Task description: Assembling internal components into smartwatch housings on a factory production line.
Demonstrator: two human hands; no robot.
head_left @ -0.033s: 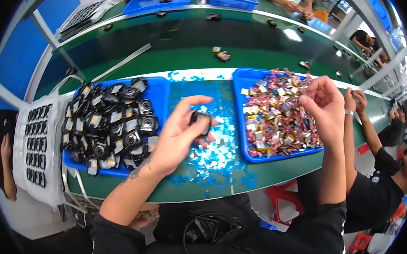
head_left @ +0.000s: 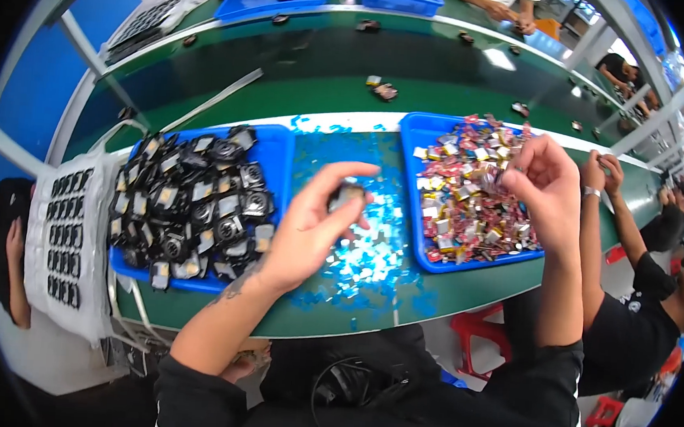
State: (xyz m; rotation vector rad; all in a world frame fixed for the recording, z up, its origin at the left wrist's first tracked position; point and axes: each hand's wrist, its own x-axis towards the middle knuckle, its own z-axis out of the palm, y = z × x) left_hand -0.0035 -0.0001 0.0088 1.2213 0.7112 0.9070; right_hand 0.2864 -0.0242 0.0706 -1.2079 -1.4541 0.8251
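Small dark part, held between the thumb and curled fingers of the left hand, above blue scraps on the green table! And the right hand hovers by the blue tray of red-and-silver pieces, thumb and forefinger close; whether they grip anything, I can't tell.

Factory workshop with conveyor belt

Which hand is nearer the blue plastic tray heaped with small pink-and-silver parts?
Right. The right hand is at the right side of that tray; the left hand is left of it, beside scattered shiny blue pieces.
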